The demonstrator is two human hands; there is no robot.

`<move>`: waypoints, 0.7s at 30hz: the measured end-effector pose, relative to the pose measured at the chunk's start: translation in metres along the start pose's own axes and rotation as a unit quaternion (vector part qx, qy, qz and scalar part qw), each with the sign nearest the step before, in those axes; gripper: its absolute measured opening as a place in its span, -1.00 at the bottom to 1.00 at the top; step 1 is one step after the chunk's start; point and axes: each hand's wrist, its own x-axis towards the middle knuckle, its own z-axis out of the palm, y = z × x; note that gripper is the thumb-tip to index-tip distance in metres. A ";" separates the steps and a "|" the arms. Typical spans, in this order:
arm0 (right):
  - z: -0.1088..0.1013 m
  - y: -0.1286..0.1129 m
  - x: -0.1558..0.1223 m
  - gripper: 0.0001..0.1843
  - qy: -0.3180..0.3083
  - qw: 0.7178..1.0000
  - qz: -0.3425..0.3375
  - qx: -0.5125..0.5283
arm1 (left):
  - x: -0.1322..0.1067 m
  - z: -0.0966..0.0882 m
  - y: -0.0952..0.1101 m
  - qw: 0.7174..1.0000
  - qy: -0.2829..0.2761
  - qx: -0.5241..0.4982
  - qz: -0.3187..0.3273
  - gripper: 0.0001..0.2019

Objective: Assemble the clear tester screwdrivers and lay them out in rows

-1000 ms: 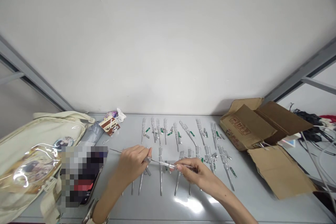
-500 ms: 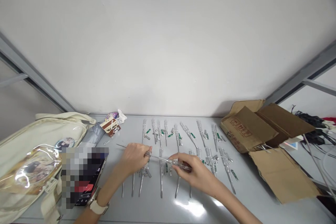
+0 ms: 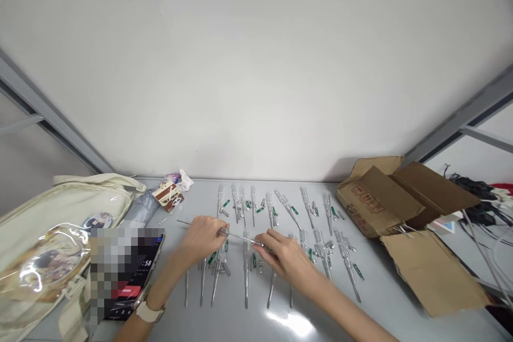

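The left hand [image 3: 202, 239] and right hand [image 3: 285, 259] are both closed on one clear tester screwdriver [image 3: 240, 236], held apart along its length. Hold it level, clear of the laid-out testers [image 3: 246, 267] on the counter [image 3: 200, 323].

The left hand [image 3: 202, 239] and right hand [image 3: 285, 259] nearly meet, both pinching, angled inward.

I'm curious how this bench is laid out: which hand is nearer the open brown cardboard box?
Right hand: it sits left of the open brown cardboard box, mid-table. The left hand is farther left, beyond it, both on a clear-handled screwdriver.
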 end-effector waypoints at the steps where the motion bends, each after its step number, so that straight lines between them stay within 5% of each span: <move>1: -0.002 0.000 0.002 -0.71 -0.007 0.999 0.024 0.037 | 0.001 0.000 0.000 1.000 0.000 -0.003 -0.002 -0.66; 4: -0.008 -0.002 0.007 -0.78 -0.015 0.990 0.074 0.119 | 0.001 -0.001 0.001 1.000 -0.006 -0.007 -0.008 -0.72; 9: -0.005 0.003 0.010 -0.84 0.011 0.996 0.058 0.061 | -0.002 -0.008 0.002 0.998 -0.023 -0.050 -0.001 -0.86; 14: 0.006 0.011 0.015 -0.78 0.034 0.998 -0.027 -0.043 | -0.004 -0.017 -0.002 0.992 -0.028 -0.122 0.029 -0.69; 21: 0.008 0.025 0.022 -0.73 0.108 0.967 -0.174 -0.154 | -0.004 -0.018 -0.011 0.972 -0.058 -0.223 0.034 -0.61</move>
